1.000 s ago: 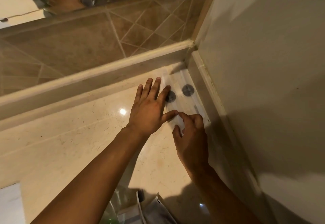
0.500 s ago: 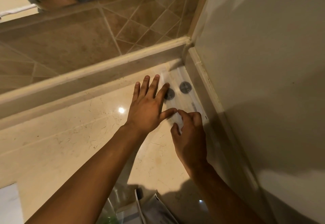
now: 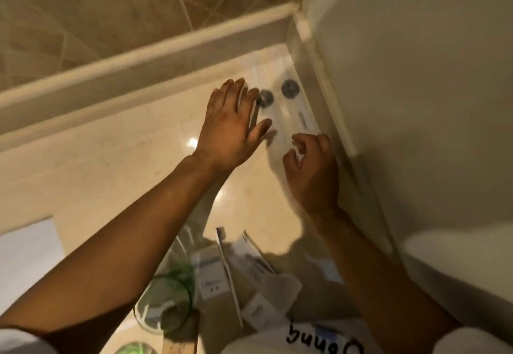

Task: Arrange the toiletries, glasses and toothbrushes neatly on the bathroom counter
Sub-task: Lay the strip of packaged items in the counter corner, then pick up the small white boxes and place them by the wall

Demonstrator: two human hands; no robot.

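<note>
Two long clear packets, each marked with a dark round disc (image 3: 290, 88), lie side by side in the far right corner of the marble counter (image 3: 111, 159). My left hand (image 3: 230, 123) hovers flat, fingers spread, at the left packet's (image 3: 273, 120) edge. My right hand (image 3: 311, 164) is curled with its fingertips at the near end of the right packet (image 3: 302, 117); no clear grip shows. Near me stand a drinking glass (image 3: 163, 303) with a green tint and several white toiletry packets (image 3: 249, 267).
A raised ledge (image 3: 138, 59) under brown tiles borders the counter at the back. A pale wall (image 3: 416, 103) closes the right side. A white sink edge (image 3: 25, 253) shows at lower left. A white item with black lettering (image 3: 313, 337) sits at the bottom.
The view has tilted down, bringing the glass and loose packets into sight. My right hand has slid right toward the wall-side packet; my left hand stays by the discs.
</note>
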